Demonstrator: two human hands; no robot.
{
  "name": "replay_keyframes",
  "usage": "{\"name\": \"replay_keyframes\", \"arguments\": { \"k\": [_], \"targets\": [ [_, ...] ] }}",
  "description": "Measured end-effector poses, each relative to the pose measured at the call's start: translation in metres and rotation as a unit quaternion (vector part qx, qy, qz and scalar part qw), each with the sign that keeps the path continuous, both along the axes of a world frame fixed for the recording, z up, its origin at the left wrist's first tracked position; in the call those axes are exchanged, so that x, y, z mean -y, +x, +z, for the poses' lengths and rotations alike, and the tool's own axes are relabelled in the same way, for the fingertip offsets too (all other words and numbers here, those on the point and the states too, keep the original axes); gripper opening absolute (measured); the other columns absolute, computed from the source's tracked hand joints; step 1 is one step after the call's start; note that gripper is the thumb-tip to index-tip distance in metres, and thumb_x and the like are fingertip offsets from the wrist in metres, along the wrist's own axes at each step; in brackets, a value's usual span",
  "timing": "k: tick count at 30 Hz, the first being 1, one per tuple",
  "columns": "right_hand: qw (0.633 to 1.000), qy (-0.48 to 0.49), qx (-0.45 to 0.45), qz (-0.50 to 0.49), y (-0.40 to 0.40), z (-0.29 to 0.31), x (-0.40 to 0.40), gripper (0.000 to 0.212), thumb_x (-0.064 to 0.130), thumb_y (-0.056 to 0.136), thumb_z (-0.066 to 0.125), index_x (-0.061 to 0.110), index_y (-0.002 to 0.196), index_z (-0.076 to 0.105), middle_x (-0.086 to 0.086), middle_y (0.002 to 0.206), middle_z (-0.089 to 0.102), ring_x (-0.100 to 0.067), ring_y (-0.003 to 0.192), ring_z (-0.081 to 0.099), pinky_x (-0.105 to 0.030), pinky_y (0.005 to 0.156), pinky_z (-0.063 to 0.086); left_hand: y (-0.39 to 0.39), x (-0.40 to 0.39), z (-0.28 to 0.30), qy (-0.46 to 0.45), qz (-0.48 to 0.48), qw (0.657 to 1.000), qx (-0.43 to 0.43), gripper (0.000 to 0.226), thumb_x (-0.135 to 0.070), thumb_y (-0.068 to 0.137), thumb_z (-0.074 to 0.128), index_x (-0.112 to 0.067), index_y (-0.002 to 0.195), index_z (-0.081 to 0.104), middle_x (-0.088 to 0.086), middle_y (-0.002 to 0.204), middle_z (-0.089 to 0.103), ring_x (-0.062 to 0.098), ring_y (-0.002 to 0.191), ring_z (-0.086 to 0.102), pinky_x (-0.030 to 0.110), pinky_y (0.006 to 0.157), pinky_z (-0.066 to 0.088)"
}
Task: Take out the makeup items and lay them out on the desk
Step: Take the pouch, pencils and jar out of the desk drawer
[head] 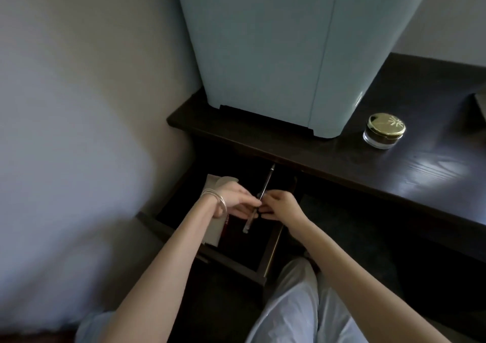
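My bench is dark wood, its grain showing under a soft sheen. The jar has a shiny gold metallic lid over clear glossy walls. The pencil in my fingers looks smooth, one end clear plastic. Thin polished metal bangles ring my wrist

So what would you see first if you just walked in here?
Probably the big pale blue appliance standing on the dark desk. Next, the two hands over the open drawer: left hand and right hand both holding a thin makeup pencil. A gold-lidded jar shines on the desk.
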State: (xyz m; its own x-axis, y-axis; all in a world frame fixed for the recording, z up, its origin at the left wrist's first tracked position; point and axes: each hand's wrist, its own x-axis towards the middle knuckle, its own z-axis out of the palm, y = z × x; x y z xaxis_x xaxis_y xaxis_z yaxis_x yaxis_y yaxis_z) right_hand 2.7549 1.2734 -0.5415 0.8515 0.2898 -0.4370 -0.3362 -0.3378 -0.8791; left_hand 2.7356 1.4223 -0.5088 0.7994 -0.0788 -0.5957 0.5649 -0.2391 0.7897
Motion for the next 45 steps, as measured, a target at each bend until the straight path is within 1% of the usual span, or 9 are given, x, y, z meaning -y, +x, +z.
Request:
{"name": "replay_keyframes", "arguments": {
  "k": [5, 14, 21, 26, 28, 32, 37, 40, 45],
  "targets": [
    [0.984, 0.159, -0.03, -0.07, -0.023, 0.053, 0.026, 0.027, 0.011, 0.099, 0.041, 0.006, 0.101, 0.067, -0.006, 0.084, 0.072, -0.014, 0.076, 0.07, -0.022, 0.063, 0.056, -0.012, 0.026, 0.049, -0.049, -0.03, 0.997, 0.045, 0.011, -0.02, 0.086, 0.065, -0.01, 0.088, 0.068, 0.002, 0.077, 0.073, 0.009, 0.072, 0.071, 0.017, 0.061, 0.054],
    [0.968, 0.202, 0.044, -0.14, -0.037, 0.1, 0.112, 0.018, 0.024, 0.096, 0.052, 0.012, 0.095, 0.066, -0.004, 0.079, 0.069, -0.015, 0.073, 0.067, -0.028, 0.069, 0.056, -0.001, 0.117, 0.088, -0.045, -0.131, 0.986, 0.091, 0.007, -0.016, 0.09, 0.057, -0.016, 0.089, 0.064, 0.001, 0.079, 0.071, 0.009, 0.069, 0.07, 0.022, 0.067, 0.058],
    [0.905, 0.24, 0.079, -0.342, 0.02, 0.098, 0.197, 0.022, 0.004, 0.093, 0.052, -0.003, 0.113, 0.059, -0.013, 0.087, 0.066, -0.02, 0.074, 0.065, -0.029, 0.066, 0.056, 0.072, 0.24, 0.088, 0.131, -0.15, 0.953, 0.229, 0.002, -0.017, 0.084, 0.065, -0.015, 0.085, 0.064, 0.012, 0.089, 0.073, 0.024, 0.081, 0.071, 0.038, 0.077, 0.059],
    [0.908, 0.114, 0.08, -0.395, 0.098, 0.092, 0.225, 0.03, 0.001, 0.094, 0.046, -0.002, 0.123, 0.055, -0.017, 0.085, 0.062, -0.011, 0.05, 0.056, -0.015, 0.033, 0.041, 0.132, 0.296, 0.069, 0.215, -0.099, 0.939, 0.251, 0.019, -0.024, 0.088, 0.057, -0.015, 0.101, 0.067, 0.01, 0.107, 0.069, 0.029, 0.099, 0.065, 0.035, 0.088, 0.053],
    [0.935, 0.023, 0.078, -0.346, 0.114, 0.091, 0.227, 0.018, 0.005, 0.093, 0.042, 0.011, 0.094, 0.059, -0.011, 0.069, 0.053, -0.014, 0.039, 0.042, -0.017, 0.03, 0.029, 0.147, 0.302, 0.059, 0.227, -0.106, 0.944, 0.217, 0.024, -0.023, 0.09, 0.052, -0.011, 0.105, 0.066, 0.014, 0.109, 0.068, 0.034, 0.1, 0.065, 0.041, 0.087, 0.054],
    [0.947, -0.009, 0.104, -0.305, 0.131, 0.085, 0.228, 0.037, -0.003, 0.087, 0.035, 0.016, 0.055, 0.03, -0.002, 0.056, 0.028, -0.015, 0.05, 0.024, -0.02, 0.036, 0.023, 0.16, 0.295, 0.047, 0.254, -0.16, 0.935, 0.191, 0.028, -0.014, 0.087, 0.05, 0.001, 0.104, 0.066, 0.021, 0.107, 0.067, 0.036, 0.101, 0.062, 0.034, 0.082, 0.05],
    [0.943, 0.016, 0.116, -0.311, 0.121, 0.075, 0.22, 0.023, 0.002, 0.09, 0.043, 0.01, 0.076, 0.059, 0.0, 0.073, 0.051, -0.012, 0.068, 0.046, -0.025, 0.064, 0.04, 0.147, 0.265, 0.051, 0.115, -0.132, 0.972, 0.159, 0.028, -0.002, 0.09, 0.047, 0.006, 0.113, 0.061, 0.02, 0.118, 0.062, 0.023, 0.091, 0.056, 0.033, 0.08, 0.052],
    [0.933, -0.002, 0.151, -0.327, 0.097, 0.076, 0.2, 0.035, 0.008, 0.088, 0.046, 0.007, 0.119, 0.062, -0.003, 0.107, 0.062, -0.015, 0.102, 0.056, -0.031, 0.089, 0.045, 0.119, 0.232, 0.064, 0.01, -0.08, 0.986, 0.145, 0.03, -0.001, 0.093, 0.042, 0.0, 0.116, 0.061, 0.009, 0.103, 0.06, 0.017, 0.094, 0.055, 0.031, 0.086, 0.051],
    [0.954, 0.123, 0.147, -0.231, 0.044, 0.072, 0.125, 0.023, 0.002, 0.09, 0.05, 0.016, 0.092, 0.067, -0.003, 0.097, 0.067, -0.015, 0.096, 0.064, -0.028, 0.089, 0.05, 0.059, 0.128, 0.035, -0.018, 0.135, 0.963, 0.232, 0.034, 0.003, 0.089, 0.039, -0.014, 0.073, 0.063, 0.001, 0.075, 0.066, 0.008, 0.065, 0.063, 0.017, 0.06, 0.051]
  ]
}}
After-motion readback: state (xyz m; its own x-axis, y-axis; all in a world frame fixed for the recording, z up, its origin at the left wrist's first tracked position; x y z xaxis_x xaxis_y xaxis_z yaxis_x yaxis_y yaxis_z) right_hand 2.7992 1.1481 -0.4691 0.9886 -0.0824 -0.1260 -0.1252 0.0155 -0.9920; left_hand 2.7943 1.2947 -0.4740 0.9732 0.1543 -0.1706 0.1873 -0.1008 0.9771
